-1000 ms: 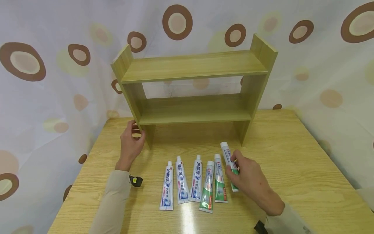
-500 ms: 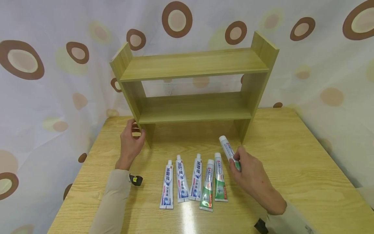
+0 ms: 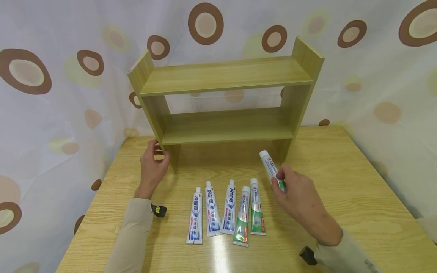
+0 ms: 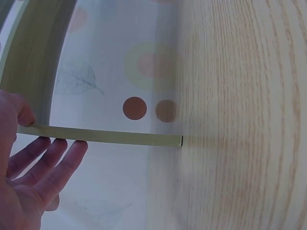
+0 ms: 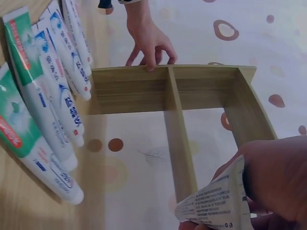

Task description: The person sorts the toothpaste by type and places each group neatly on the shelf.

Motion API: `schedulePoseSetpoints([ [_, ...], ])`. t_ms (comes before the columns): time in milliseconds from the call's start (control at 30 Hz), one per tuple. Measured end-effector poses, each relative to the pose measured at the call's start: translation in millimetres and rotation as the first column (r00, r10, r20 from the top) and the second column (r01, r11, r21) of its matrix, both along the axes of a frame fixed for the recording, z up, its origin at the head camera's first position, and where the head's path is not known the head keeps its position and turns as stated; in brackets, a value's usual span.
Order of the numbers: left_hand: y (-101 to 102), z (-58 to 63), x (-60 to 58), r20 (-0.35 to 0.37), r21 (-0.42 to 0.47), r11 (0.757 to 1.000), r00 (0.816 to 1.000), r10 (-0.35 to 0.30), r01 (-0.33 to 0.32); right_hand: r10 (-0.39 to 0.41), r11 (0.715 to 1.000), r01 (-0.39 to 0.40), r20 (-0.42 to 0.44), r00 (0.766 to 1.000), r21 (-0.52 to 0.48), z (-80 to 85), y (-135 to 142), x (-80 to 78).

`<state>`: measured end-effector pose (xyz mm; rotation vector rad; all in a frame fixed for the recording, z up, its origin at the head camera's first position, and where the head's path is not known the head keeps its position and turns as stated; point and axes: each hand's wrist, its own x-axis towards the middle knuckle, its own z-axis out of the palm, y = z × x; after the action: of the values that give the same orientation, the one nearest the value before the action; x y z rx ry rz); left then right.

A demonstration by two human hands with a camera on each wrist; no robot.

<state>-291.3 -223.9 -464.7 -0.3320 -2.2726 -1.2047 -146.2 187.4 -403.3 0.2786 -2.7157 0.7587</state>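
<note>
A wooden two-tier shelf [image 3: 225, 127] stands upright at the back of the table. My left hand [image 3: 153, 168] holds the lower part of its left side panel [image 4: 120, 137], thumb on one face and fingers on the other. In my right hand [image 3: 302, 201] is a white and green toothpaste tube [image 3: 269, 163], pinched near its lower end and raised off the table. Its printed back [image 5: 208, 208] shows in the right wrist view. Two more green-and-white toothpaste tubes [image 3: 241, 218] and several blue-and-white toothpaste tubes [image 3: 195, 217] lie side by side, caps toward the shelf.
The wooden table [image 3: 341, 182] extends to both sides of the shelf. A patterned cloth [image 3: 68, 125] hangs behind and beside it. The shelf's right side panel [image 3: 302, 98] stands just beyond the held tube.
My right hand has lifted the green-and-white toothpaste tube from the row and carried it toward the shelf and slightly right. My left hand has stayed on the side panel.
</note>
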Motion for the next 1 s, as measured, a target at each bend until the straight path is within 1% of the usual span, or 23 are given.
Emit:
schedulePoseSetpoints([
  [267,0,0.8,0.5,-0.003,-0.011,1.000,1.000,0.008,-0.008,0.008,1.000,-0.008,0.026,1.000,0.011,21.9,2,0.9],
  [500,0,0.9,0.1,-0.007,-0.011,1.000,1.000,0.006,-0.006,0.025,0.999,-0.023,-0.034,0.999,0.049,40.9,4,-1.8],
  [633,0,0.6,-0.6,-0.008,-0.013,1.000,1.000,0.007,-0.008,0.031,0.998,-0.028,-0.077,0.997,0.047,51.3,5,-2.9],
  [767,0,0.5,-1.0,-0.010,-0.010,1.000,1.000,0.007,-0.007,0.034,0.999,-0.030,-0.109,0.994,0.042,57.2,6,-3.5],
  [1000,0,-0.2,0.2,0.001,-0.009,1.000,1.000,0.007,-0.007,0.027,0.999,-0.023,-0.103,0.994,0.042,64.8,6,-3.3],
])
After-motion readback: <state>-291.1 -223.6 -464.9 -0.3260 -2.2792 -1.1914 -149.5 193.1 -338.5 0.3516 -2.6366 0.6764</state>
